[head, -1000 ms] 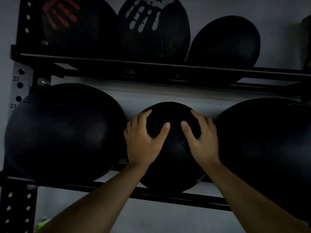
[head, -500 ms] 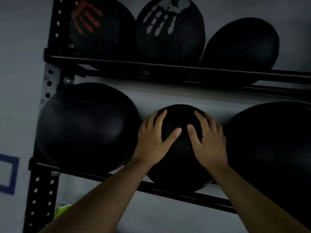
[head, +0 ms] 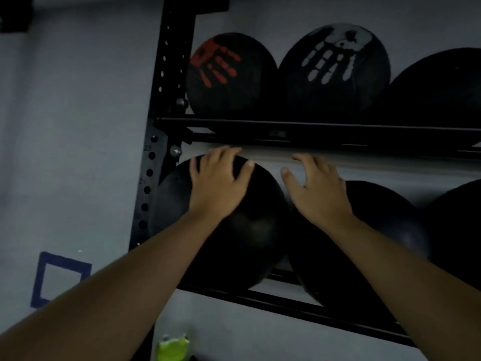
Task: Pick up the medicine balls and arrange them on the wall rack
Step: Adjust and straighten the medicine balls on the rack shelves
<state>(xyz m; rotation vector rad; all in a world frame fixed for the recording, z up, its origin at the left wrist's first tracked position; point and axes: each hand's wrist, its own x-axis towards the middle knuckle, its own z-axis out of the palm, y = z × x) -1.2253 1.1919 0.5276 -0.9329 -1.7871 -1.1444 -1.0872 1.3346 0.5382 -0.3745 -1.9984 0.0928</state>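
Note:
The black wall rack (head: pixel 312 125) holds two rows of black medicine balls. On the lower rail (head: pixel 283 299) a large ball (head: pixel 242 230) sits at the left, a smaller ball (head: pixel 385 230) in the middle, and another large ball (head: pixel 458 225) at the right edge. My left hand (head: pixel 218 183) lies spread over the top of the left large ball. My right hand (head: pixel 317 191) hovers with fingers apart over the gap between that ball and the middle one, partly covering the middle ball's upper left.
The upper shelf carries a ball with a red handprint (head: pixel 229 76), one with a white handprint (head: pixel 335 69) and a plain one (head: pixel 442 87). The perforated upright (head: pixel 166 74) bounds the rack's left side. A blue tape square (head: pixel 59 280) marks the wall; a green object (head: pixel 173 347) sits below.
Both hands left the middle ball and moved up and left; the left hand now lies on the large left ball. The view has shifted left.

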